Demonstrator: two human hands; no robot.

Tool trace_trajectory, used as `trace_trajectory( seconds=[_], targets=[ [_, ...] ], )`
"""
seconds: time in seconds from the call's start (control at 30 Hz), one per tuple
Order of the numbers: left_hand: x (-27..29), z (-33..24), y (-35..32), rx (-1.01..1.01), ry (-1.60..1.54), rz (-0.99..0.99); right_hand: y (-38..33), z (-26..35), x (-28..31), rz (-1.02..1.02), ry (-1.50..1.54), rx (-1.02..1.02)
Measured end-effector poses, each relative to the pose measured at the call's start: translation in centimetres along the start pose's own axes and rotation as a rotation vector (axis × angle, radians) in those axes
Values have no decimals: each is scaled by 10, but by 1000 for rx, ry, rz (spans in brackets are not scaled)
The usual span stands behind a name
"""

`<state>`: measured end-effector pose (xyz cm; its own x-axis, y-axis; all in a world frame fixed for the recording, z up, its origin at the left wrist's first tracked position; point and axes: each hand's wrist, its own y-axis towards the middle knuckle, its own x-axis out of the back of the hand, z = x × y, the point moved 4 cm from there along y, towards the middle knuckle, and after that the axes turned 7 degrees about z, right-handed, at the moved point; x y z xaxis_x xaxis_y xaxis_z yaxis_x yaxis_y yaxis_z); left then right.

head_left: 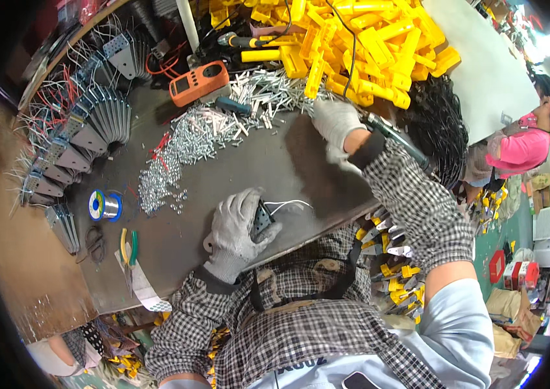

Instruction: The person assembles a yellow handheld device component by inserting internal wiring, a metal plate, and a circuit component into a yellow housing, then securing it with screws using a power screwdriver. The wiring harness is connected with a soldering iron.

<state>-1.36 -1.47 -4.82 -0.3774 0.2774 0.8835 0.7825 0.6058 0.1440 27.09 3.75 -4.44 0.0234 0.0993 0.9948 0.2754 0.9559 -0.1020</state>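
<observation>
My left hand [237, 223], in a grey glove, is closed round a small dark part with holes [263, 219] just above the bench. A pair of white wires [291, 203] sticks out of that part to the right. Farther off and to the right, my right hand [338, 124], in a whitish glove, is at the near side of a heap of yellow plastic housings [379, 48]. A dark cylindrical power tool [399, 139] lies close to its wrist. The right fingers are blurred and partly hidden, so their grip does not show.
Screws [158, 178] and pale pins lie piled mid-bench, beside an orange meter [198, 83]. Wired metal brackets [83, 133] line the left side. A solder spool [105, 205] and cutters [129, 247] lie nearer. Black cables [440, 123] bunch at right; a person in pink [523, 146] sits beyond.
</observation>
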Motion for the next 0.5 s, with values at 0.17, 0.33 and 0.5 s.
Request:
trace_trajectory(
  seconds=[0.17,0.33,0.5],
  targets=[
    [0,2,1,-30,-32,-25,-7,2,7,124,-93,100],
    [-3,3,9,-69,-32,-9,-5,-15,-3,318,108,111],
    [-3,3,10,-80,-20,-17,-24,-43,15,-8,464,188]
  ],
)
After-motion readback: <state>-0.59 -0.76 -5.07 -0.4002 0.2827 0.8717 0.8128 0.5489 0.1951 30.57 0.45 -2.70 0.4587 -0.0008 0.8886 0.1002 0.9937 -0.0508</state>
